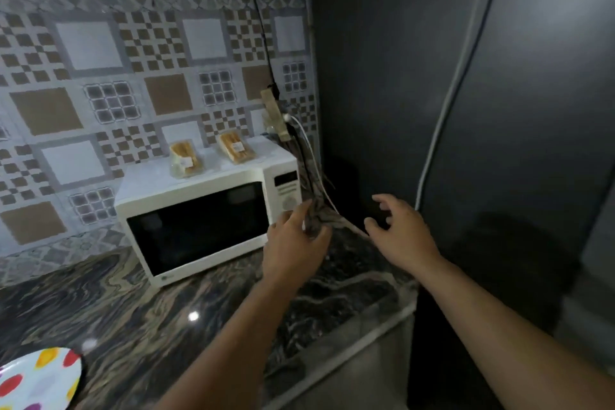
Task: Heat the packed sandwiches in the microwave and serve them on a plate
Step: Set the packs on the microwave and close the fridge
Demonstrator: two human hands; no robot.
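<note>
A white microwave (199,220) stands on the dark marbled counter with its door closed. Two packed sandwiches lie on its top, one to the left (186,158) and one to the right (236,147), both in clear wrap with a white label. My left hand (294,245) hovers in front of the microwave's lower right corner, near the control panel, fingers loosely spread and holding nothing. My right hand (401,231) is raised to the right of the microwave, over the counter's corner, fingers relaxed and empty. A white plate with coloured spots (36,379) sits at the bottom left.
A dark fridge (499,110) fills the right side, close against the counter's end. A power strip (274,116) with several cables hangs on the patterned tile wall behind the microwave. The marbled counter (149,316) stretches from the microwave toward me.
</note>
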